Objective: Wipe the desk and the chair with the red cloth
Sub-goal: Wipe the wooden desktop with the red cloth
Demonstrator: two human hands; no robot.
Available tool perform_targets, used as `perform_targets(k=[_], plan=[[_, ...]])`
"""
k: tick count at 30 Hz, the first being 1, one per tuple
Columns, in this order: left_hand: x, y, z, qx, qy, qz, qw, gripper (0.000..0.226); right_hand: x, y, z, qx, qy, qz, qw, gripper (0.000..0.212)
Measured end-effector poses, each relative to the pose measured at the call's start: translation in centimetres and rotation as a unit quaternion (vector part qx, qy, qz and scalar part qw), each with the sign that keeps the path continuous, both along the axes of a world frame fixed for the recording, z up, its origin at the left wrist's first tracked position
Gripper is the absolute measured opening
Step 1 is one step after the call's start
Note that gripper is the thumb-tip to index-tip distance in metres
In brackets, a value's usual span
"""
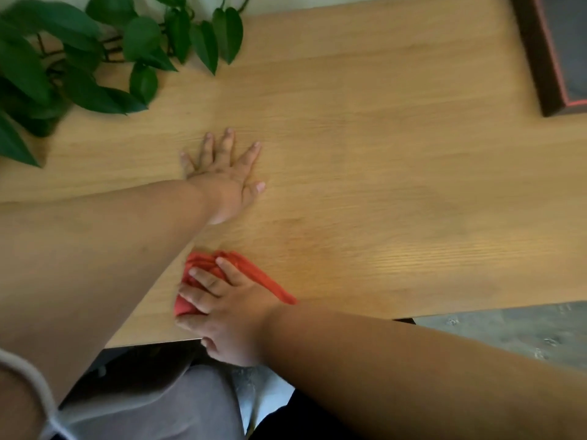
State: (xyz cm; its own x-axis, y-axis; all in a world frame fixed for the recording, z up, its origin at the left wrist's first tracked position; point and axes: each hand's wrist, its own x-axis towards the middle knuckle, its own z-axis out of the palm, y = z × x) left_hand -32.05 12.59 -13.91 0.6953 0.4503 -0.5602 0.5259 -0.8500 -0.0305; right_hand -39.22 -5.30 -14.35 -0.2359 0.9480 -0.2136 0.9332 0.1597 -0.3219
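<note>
At desk (365, 154) front edge, our right hand (228, 308) pressed the bunched red cloth (247, 274), left hand (222, 168) flat, fingers spread (desk wiping underway, we judged; chair pending).

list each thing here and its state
red cloth: bunched, pressed on the desk by the near edge
right hand: on the cloth
left hand: flat on the desk, fingers spread
desk: mostly bare
plant: leaves trailing onto desk
dark box: far right corner
</note>
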Motion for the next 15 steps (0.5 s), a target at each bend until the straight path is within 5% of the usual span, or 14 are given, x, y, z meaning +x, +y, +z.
perform_targets(k=[7,12,15], plan=[[0.3,-0.1,0.1,0.005,0.003,0.004,1.000,0.073,3.6,-1.2,-0.2,0.013,0.045,-0.182,0.982,0.056],[0.3,-0.1,0.3,-0.003,0.011,0.005,1.000,0.072,8.4,-4.2,0.0,-0.025,0.012,-0.380,0.925,0.064],[0.3,-0.2,0.2,0.001,0.007,0.009,1.000,0.072,7.3,-5.0,0.0,-0.058,0.052,-0.390,0.918,0.079]])
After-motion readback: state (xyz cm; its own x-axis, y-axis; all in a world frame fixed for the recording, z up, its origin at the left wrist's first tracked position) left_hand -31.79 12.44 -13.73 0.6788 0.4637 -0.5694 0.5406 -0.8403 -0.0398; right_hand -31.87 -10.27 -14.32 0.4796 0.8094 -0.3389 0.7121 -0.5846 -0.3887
